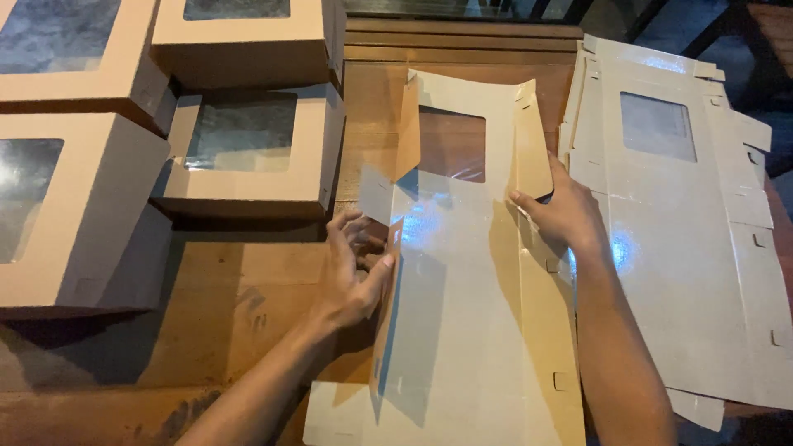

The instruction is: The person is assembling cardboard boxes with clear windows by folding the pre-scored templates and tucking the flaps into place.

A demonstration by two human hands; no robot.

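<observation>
- Far left: four folded cardboard boxes [248, 149] with clear windows in their lids, set close together on the wooden table [223, 306].
- Left hand [351, 277]: fingers curled round the raised left side flap of the flat box sheet [471, 272], thumb pressed on the fold.
- Centre: the sheet lies lengthwise on the table, window cut-out at its far end, both side flaps standing up.
- Right hand [562, 211]: gripping the raised right flap, thumb inside.
- Right: a stack of flat sheets [686, 239], just beside the right hand.
</observation>
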